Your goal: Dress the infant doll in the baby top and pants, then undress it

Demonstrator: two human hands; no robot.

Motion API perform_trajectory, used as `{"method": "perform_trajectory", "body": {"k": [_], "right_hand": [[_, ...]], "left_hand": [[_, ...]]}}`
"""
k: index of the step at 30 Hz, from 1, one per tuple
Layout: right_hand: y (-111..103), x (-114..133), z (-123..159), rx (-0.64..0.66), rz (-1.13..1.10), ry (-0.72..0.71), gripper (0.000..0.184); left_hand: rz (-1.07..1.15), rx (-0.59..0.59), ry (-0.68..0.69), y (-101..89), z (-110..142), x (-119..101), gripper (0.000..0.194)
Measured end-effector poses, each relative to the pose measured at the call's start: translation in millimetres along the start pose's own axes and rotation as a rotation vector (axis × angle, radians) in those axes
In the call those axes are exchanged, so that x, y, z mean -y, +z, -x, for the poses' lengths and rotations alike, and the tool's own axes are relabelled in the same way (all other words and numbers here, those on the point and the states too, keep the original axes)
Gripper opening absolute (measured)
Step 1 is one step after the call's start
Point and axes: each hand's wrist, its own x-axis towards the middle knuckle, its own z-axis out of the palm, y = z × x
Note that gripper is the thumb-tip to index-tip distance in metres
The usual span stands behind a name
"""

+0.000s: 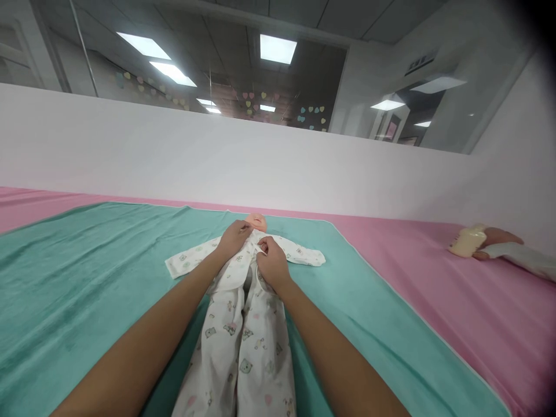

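Note:
A baby doll lies on its back, its head [256, 222] at the far end, wearing a white long-sleeved baby top [232, 272] with small printed animals. Matching baby trousers [243, 359] stretch towards me. My left hand [236, 237] is closed at the collar, its fingertips on the top's edge just below the doll's head. With thumb and fingers pinched, my right hand [271, 260] grips the top's front edge at the upper chest. Below my hands the front opening is parted. Both sleeves are spread out sideways.
A teal blanket [108, 278] lies under the doll on a pink covering [412, 260]. Behind is a low white wall [217, 156] with glass above. At far right rests a pale yellow bottle-like thing [467, 240] beside a brown shape and whitish cloth I cannot make out.

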Motion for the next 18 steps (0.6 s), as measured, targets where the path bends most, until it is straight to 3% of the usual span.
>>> {"method": "perform_trajectory", "body": {"k": [2, 5, 10, 18], "right_hand": [[-0.4, 1.3, -0.3, 0.007, 0.023, -0.022, 0.031], [-1.8, 2.4, -1.9, 0.021, 0.031, -0.050, 0.027], [-4.4, -0.3, -3.8, 0.011, 0.001, -0.049, 0.024], [-3.6, -5.0, -1.3, -0.041, -0.098, -0.020, 0.027]], "left_hand": [[-0.022, -0.049, 0.099, -3.7, 8.4, -1.3, 0.019], [-0.015, -0.022, 0.190, -11.9, 27.1, -7.4, 0.017], [0.052, 0.058, 0.199, -20.1, 51.8, -18.6, 0.016], [-0.017, 0.093, 0.183, -17.7, 53.7, -18.3, 0.031]]}}
